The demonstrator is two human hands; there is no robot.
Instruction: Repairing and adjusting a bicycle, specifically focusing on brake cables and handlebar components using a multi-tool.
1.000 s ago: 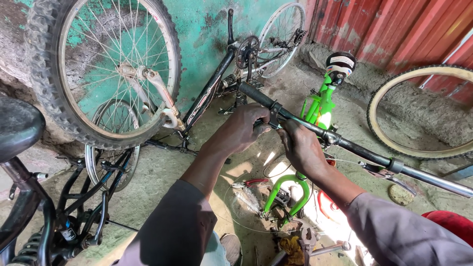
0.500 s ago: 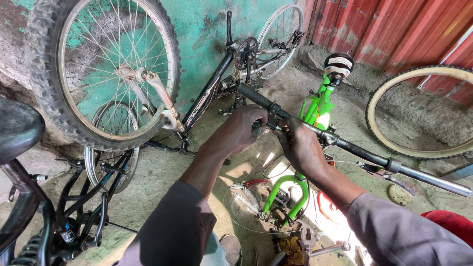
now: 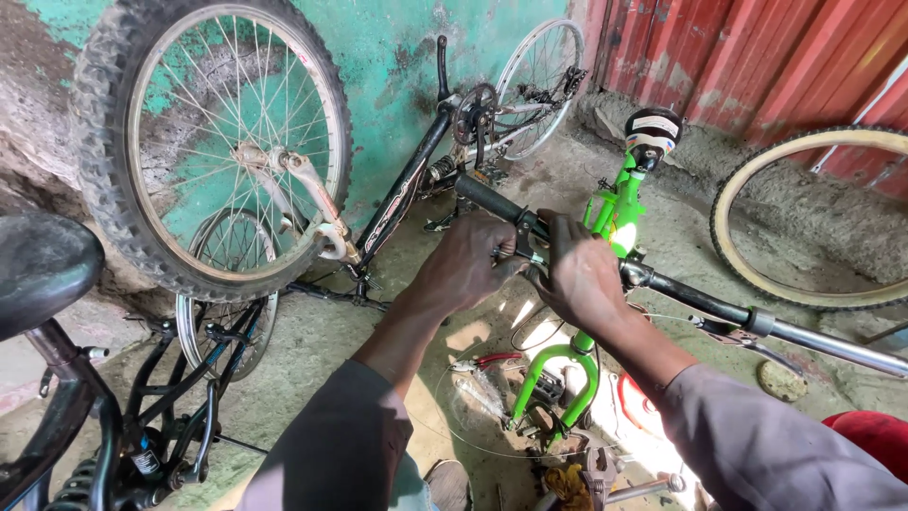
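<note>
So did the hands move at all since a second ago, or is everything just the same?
Barely. The left hand and right hand slid slightly closer together on the black handlebar, fingers working at the small clamp between them. Neither let go of it. The green bike frame, the big knobby wheel, the black saddle and the tan tyre stayed where they were.

I count two hands, left [image 3: 465, 265] and right [image 3: 582, 274]; four wheels, one tan tyre [image 3: 757, 274], one black saddle [image 3: 43, 270], one green frame [image 3: 615, 213].
</note>
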